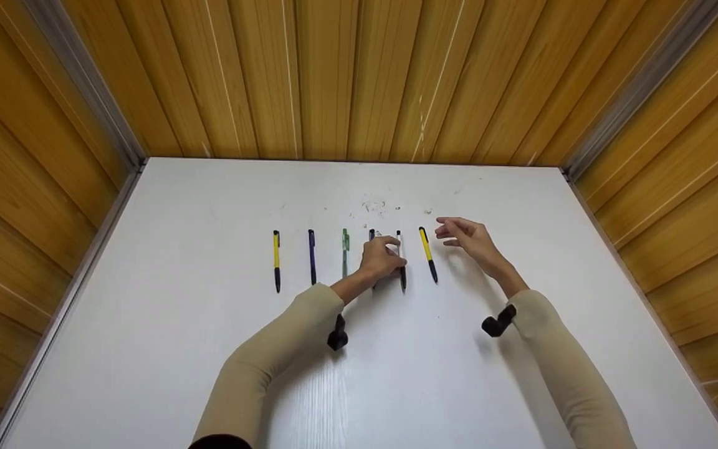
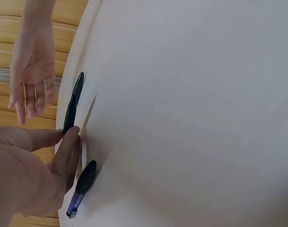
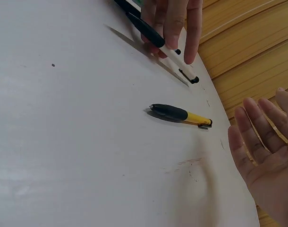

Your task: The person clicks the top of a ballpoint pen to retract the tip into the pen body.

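My left hand point(image 1: 381, 257) pinches a white pen point(image 3: 174, 56) with a black grip between thumb and fingers. A gap separates the pen from its shadow in the right wrist view, so it is held slightly off the table. Just left of it, partly hidden by that hand, lies a blue pen point(image 2: 82, 188) with a black grip. My right hand point(image 1: 471, 244) hovers above the table with fingers extended and nothing in them. Nearest to it is a yellow pen point(image 1: 427, 252) with a black grip, lying a little slanted and untouched.
Farther left in the row lie a green pen point(image 1: 345, 249), a dark blue pen point(image 1: 312, 255) and another yellow pen point(image 1: 277, 259). The white table point(image 1: 166, 299) meets wood-patterned walls point(image 1: 321, 81) at the back and sides. Small marks dot its surface beyond the pens.
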The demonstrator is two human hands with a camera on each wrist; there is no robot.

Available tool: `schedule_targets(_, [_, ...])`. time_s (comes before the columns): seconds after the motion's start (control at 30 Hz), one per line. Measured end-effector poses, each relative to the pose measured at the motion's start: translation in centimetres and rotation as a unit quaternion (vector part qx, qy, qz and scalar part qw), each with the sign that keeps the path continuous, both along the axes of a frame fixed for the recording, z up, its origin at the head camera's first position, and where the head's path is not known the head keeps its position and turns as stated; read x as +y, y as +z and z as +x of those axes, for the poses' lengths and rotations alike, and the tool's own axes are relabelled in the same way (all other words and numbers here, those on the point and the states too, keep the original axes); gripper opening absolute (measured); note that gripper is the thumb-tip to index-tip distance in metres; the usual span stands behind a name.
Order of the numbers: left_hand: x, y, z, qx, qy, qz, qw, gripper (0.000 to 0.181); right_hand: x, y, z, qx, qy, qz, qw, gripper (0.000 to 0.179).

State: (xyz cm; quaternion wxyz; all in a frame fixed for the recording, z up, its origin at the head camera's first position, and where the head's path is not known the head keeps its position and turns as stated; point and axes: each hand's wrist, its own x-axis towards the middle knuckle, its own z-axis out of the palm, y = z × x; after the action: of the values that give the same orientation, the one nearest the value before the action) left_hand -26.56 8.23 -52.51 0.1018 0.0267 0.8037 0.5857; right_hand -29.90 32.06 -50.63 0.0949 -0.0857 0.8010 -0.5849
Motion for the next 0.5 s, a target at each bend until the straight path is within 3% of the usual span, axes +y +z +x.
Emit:
schedule_targets(0.23, [0.7,0.0,-0.3,0.027,-0.001,-0.071,0.9971,0.042,0.6,-0.3,0.2,-0.008,-0.008,0.006,0.9999,0.054])
schedule_targets(0.5, [0.9,-0.3,-0.6,0.04,-0.014,-0.108,0.9933,0.042,1.6,-0.8,0.3,-0.013,-0.015,-0.001,0.9998,0.053])
